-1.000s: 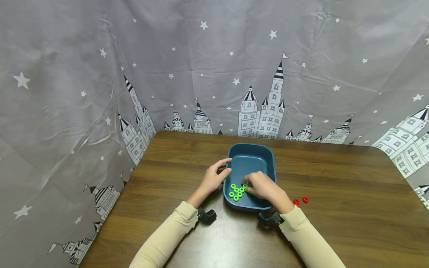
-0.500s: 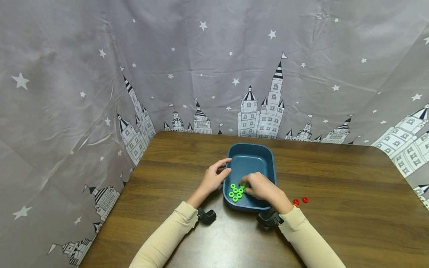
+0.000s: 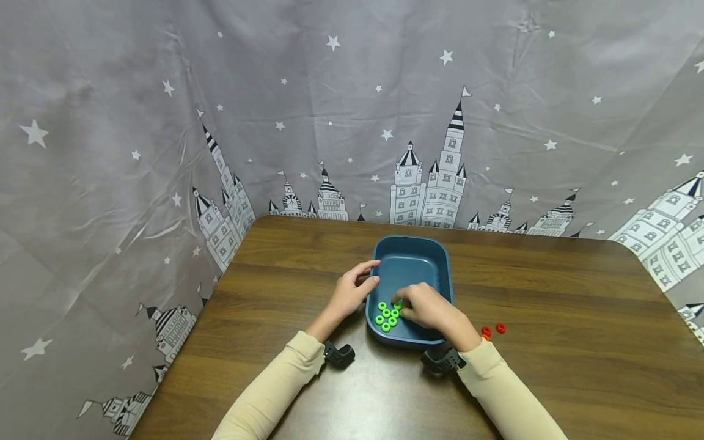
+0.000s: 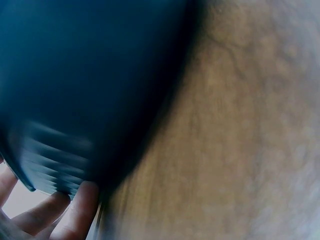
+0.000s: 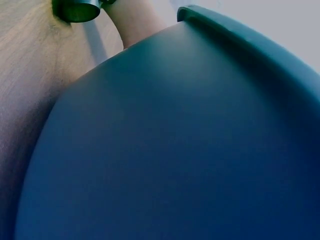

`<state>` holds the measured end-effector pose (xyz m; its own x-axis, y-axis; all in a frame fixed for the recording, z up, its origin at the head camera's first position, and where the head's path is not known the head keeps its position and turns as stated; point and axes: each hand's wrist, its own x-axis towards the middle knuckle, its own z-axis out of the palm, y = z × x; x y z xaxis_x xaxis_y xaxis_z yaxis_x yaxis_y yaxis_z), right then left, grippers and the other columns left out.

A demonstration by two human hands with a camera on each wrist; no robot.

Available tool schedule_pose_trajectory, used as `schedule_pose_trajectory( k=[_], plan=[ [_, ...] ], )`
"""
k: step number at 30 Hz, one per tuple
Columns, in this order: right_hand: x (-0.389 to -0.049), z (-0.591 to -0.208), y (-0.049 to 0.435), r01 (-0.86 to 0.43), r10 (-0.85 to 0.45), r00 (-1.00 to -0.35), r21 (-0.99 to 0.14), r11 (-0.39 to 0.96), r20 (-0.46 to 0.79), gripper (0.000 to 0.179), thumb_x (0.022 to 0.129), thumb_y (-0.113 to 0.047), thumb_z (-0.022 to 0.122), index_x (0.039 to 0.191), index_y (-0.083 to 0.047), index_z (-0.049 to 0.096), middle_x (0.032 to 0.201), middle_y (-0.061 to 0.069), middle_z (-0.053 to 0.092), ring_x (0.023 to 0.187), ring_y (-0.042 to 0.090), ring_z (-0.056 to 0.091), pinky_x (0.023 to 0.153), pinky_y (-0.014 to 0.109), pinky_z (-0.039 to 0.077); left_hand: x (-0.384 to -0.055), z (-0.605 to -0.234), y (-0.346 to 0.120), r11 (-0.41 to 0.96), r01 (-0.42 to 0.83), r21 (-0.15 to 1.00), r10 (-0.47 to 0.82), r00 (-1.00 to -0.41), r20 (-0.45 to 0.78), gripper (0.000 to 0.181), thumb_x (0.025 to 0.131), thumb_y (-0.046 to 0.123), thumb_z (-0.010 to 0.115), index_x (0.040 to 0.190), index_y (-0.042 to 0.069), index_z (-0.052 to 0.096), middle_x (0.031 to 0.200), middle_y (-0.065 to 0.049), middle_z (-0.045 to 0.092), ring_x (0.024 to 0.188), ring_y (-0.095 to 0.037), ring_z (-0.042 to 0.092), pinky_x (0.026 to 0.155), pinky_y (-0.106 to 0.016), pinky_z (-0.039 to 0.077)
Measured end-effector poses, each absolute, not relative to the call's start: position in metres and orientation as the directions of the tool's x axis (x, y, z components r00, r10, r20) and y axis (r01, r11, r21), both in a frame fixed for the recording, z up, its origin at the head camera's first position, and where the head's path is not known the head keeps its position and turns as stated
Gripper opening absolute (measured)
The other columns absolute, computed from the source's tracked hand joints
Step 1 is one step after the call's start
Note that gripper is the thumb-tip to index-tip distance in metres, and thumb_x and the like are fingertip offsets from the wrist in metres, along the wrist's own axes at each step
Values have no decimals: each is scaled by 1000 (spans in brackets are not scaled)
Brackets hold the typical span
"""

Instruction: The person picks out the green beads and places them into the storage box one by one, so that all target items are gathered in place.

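A deep blue rectangular tub (image 3: 447, 269) with rounded corners stands on the table. Several small bright green rings (image 3: 386, 327) lie grouped at its near left inside. My left hand (image 3: 352, 293) holds the tub's left side, thumb and index finger at the rim. In the left wrist view, other fingers (image 4: 82, 210) lie against its outer wall. Reaching in over the right side, my right hand (image 3: 429, 305) pinches a green ring (image 3: 398, 305) between index finger and thumb, beside the others. The right wrist view shows mainly the tub's outer wall (image 5: 150, 140); the right fingertips are hidden there.
Two red rings (image 3: 500, 328) and an orange piece (image 3: 486, 337), partly covered by the right wrist, lie on the wooden table (image 3: 577, 318) right of the tub. Black wrist cameras (image 3: 340, 355) hang under both wrists. A grey castle-print curtain (image 3: 352, 110) surrounds the table.
My right fingers have shifted slightly left with the pinched green ring, closer to the other rings, mostly in the first half second. The left hand and the tub have stayed in place.
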<state>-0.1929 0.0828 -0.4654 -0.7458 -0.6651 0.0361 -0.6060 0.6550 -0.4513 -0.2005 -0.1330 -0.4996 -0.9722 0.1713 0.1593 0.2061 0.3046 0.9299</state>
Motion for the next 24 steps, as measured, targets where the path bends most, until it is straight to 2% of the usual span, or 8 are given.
schedule_pose_trajectory(
  k=[8,13,19,24],
  plan=[
    [-193,-463,84,-589,-652,-757,-466,660,35,22,87,-1,72,108,-2,76,75,1,69,63,4,51,58,20,44,-200,-499,-133,303,204,931,168,-973,159,41,100,18,63,140,13,62,135,-23,65,117,-37,67,79,-36,64],
    [-192,-458,87,-594,-644,-763,-453,665,57,23,87,-2,73,110,-2,76,75,1,71,65,4,55,60,22,48,-201,-499,-132,301,197,933,166,-974,153,42,99,18,64,140,12,62,135,-23,65,117,-37,67,78,-37,64],
    [-193,-445,100,-596,-608,-781,-463,656,145,23,88,-3,73,111,0,76,80,3,74,70,7,62,63,25,52,-200,-499,-133,307,198,931,164,-974,154,40,99,18,63,140,13,62,135,-23,65,116,-37,68,76,-36,64],
    [-194,-431,121,-566,-537,-816,-482,669,214,24,89,-4,72,112,2,75,78,3,72,67,7,58,60,23,49,-201,-500,-133,295,206,933,159,-973,164,41,98,17,65,139,12,63,134,-23,66,115,-37,68,78,-39,64]
  ],
)
